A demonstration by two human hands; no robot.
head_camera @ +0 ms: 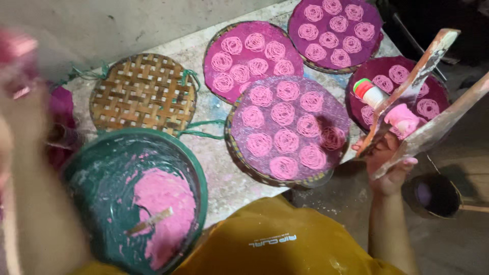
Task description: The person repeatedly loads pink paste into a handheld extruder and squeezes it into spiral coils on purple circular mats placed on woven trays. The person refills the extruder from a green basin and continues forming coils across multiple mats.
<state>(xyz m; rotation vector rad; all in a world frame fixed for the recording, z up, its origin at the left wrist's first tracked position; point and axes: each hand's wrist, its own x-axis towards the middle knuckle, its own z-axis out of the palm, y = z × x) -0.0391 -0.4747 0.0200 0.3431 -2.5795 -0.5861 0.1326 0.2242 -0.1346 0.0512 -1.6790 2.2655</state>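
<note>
Presently, a wooden noodle press is gripped in the closed right hand beside a filled woven tray, the blurred left hand indeterminate; refilling from the dough basin seems required.

The person wears a mustard-yellow shirt of soft, slightly creased cloth, with a small line of white lettering across the chest and a few pale smudges low on its right side. The right arm is bare from above the elbow down, with no sleeve, watch or band showing on it. The right hand is bare too, without glove or ring, and pink paste clings to its fingertips. The left arm is a close blur, also bare; its hand cannot be made out clearly.
</note>
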